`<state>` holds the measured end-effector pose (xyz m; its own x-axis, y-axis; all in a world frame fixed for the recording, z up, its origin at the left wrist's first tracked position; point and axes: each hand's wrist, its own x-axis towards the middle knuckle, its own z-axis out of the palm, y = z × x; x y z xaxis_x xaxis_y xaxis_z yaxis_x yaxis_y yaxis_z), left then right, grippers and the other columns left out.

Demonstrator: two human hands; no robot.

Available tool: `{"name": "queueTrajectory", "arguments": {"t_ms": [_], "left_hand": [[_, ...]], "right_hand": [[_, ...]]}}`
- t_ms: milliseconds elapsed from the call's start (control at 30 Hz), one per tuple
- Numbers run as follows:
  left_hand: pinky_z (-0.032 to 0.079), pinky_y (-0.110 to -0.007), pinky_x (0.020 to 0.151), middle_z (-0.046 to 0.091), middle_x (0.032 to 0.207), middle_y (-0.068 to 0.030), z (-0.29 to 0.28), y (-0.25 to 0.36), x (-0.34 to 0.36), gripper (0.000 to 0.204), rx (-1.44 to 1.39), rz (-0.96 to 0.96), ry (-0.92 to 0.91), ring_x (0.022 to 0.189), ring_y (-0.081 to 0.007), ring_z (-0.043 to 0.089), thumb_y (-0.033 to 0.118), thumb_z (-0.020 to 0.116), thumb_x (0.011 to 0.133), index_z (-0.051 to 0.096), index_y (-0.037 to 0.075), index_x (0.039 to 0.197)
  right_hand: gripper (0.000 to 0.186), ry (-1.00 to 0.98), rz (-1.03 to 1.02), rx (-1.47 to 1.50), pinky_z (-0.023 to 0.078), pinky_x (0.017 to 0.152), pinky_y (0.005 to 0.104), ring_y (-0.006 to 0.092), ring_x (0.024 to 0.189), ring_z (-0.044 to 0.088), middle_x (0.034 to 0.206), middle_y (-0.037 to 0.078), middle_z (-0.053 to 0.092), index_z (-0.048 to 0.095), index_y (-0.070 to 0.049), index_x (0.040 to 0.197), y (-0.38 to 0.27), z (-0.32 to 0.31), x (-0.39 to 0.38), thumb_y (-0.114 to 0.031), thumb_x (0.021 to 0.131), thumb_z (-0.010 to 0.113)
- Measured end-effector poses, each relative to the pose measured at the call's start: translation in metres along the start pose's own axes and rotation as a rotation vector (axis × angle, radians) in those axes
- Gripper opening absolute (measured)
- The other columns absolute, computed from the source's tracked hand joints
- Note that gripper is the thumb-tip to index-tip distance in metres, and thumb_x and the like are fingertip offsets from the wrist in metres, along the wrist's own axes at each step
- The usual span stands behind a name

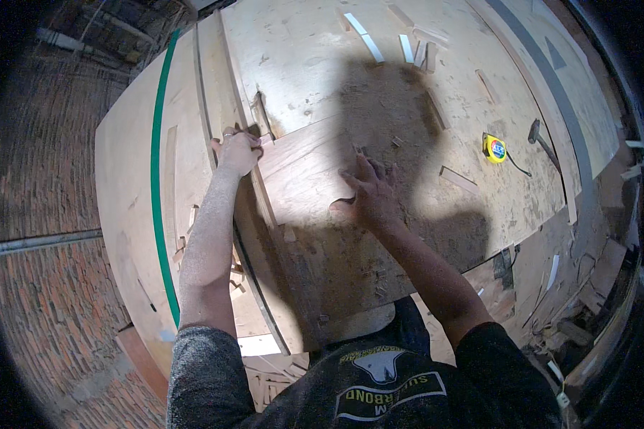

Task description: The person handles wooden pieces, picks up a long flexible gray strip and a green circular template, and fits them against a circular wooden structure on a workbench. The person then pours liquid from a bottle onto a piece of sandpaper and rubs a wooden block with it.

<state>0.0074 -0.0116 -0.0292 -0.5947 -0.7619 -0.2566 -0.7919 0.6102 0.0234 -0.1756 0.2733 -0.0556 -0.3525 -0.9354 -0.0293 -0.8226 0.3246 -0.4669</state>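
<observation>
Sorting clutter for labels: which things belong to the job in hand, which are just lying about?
Job in hand, apparently:
- wooden panel, left hand and right hand at its edges
- wooden strip along its left

Lying about, untouched:
- yellow tape measure
- hammer
- wood offcut

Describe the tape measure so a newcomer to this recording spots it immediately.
On the large pale worktop, look well to the right of the person's right hand. There, just left of a hammer, lies a tape measure with a dark strap trailing from it. Its bright yellow case sets it apart from the brown wood strips nearby.
</observation>
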Motion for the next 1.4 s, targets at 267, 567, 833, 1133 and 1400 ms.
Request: {"name": "queueTrajectory", "arguments": {"t_ms": [267,567,833,1133,1400], "left_hand": [[0.019,-0.073,0.107,0.075,0.099,-0.0006,0.012,0.014,-0.038,0.006,-0.024,0.091,0.114,0.118,-0.0302,0.056,0.022,0.071,0.081,0.076,0.017,0.08],[0.022,-0.062,0.11,0.072,0.106,0.0018,0.029,0.036,-0.122,0.02,-0.089,0.196,0.424,0.114,-0.0207,0.057,0.018,0.074,0.08,0.078,0.017,0.1],[0.045,-0.041,0.088,0.067,0.099,-0.0137,0.01,0.04,-0.205,0.04,-0.67,0.086,0.583,0.094,-0.0273,0.063,0.007,0.067,0.083,0.071,0.003,0.122],[0.05,-0.03,0.065,0.057,0.103,-0.0098,0.047,-0.032,-0.323,0.04,-0.554,-0.316,0.806,0.078,-0.0185,0.056,0.006,0.067,0.088,0.065,-0.008,0.125],[0.059,-0.031,0.066,0.056,0.113,-0.0142,0.064,-0.071,-0.363,0.035,-0.526,-0.464,0.819,0.101,-0.023,0.062,0.016,0.067,0.097,0.062,-0.009,0.121]], "right_hand": [[0.073,-0.056,-0.033,-0.045,0.008,0.118,0.071,0.0392,0.148,0.027,0.16,0.02,0.033,0.059,-0.021,0.14,0.013,0.002,-0.044,-0.06,0.08,0.073],[0.059,0.08,-0.053,-0.028,0.01,0.117,0.0725,0.0396,0.141,0.037,0.154,0.02,0.04,0.067,-0.023,0.131,0.018,0.014,-0.108,-0.053,0.081,0.073],[0.06,0.093,-0.058,0.065,0.008,0.117,0.0727,0.0397,0.143,0.035,0.158,0.02,0.035,0.063,-0.027,0.136,0.021,0.027,-0.11,-0.05,0.081,0.072],[0.054,0.115,-0.092,-0.035,0.012,0.117,0.0699,0.0426,0.143,0.034,0.157,0.021,0.036,0.062,-0.028,0.137,0.015,0.016,-0.115,-0.038,0.084,0.067],[0.059,0.097,-0.197,-0.187,0.021,0.11,0.0706,0.0414,0.141,0.037,0.154,0.02,0.041,0.065,-0.026,0.131,0.026,0.04,-0.103,-0.056,0.08,0.07]]}}
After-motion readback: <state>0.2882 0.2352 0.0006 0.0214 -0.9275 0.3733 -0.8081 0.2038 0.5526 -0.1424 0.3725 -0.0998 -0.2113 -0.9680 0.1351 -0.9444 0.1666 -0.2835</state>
